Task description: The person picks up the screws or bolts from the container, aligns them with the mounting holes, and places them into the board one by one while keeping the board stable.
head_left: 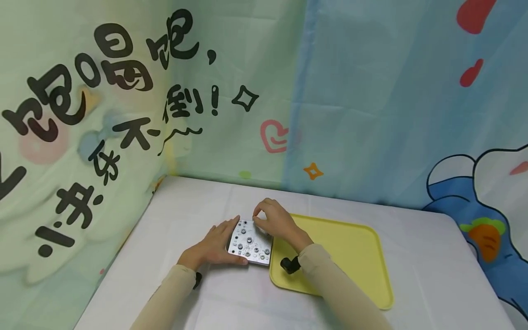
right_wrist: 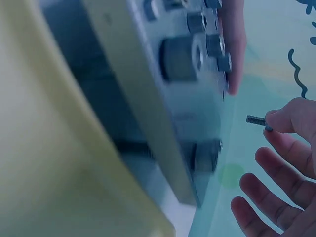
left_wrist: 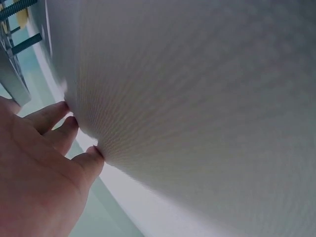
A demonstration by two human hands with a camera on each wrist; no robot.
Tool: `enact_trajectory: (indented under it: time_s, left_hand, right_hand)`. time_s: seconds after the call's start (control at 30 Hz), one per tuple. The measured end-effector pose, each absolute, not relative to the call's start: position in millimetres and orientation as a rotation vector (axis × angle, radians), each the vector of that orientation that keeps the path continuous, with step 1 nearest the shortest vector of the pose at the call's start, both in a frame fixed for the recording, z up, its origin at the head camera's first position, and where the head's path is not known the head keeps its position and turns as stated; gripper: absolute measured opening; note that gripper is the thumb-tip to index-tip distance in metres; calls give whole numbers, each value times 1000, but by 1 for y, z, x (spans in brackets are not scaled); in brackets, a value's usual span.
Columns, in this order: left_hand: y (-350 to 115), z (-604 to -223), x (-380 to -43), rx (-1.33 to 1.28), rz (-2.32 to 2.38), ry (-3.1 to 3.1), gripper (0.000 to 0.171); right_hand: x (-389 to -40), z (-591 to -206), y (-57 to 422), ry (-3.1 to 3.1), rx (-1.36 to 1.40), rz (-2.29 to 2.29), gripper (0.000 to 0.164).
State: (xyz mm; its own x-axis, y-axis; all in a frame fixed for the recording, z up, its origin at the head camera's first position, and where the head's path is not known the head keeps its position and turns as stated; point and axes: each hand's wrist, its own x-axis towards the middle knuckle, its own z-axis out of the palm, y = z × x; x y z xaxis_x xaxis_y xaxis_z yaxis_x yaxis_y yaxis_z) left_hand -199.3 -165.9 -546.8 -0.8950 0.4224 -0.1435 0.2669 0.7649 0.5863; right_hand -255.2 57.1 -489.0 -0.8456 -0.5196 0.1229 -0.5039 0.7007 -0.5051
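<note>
A square metal plate (head_left: 255, 237) studded with several socket-head screws lies at the tray's left edge. My left hand (head_left: 216, 243) holds its left side, thumb along the near edge and index finger reaching up the far left. In the left wrist view the other fingertips (left_wrist: 94, 158) rest on the white cloth, and threaded screw shanks (left_wrist: 25, 44) stick out beneath the plate. Over the far right corner, my right hand (head_left: 278, 222) pinches a small screw (right_wrist: 256, 120) between thumb and index finger. Its threaded end points toward the plate, apart from it; the other fingers are spread.
The yellow tray (head_left: 350, 256) lies under my right forearm, its left rim beside the plate. A white cloth (head_left: 231, 302) covers the table. Printed curtains (head_left: 363, 105) hang behind and to the left. A black wrist camera (head_left: 290, 265) sits low above the tray.
</note>
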Motion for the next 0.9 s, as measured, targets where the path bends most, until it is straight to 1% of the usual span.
enact_trajectory:
  time_s: [0.27, 0.63, 0.9]
  left_hand:
    - [-163, -549, -200, 557, 824, 2702, 127]
    - [-161, -549, -196, 595, 840, 2695, 127]
    - [-162, -544, -195, 591, 852, 2693, 127]
  right_hand:
    - [-257, -495, 43, 2836, -854, -824, 9]
    - [-255, -504, 41, 2834, -850, -776, 7]
    - [-255, -503, 40, 2823, -855, -744, 11]
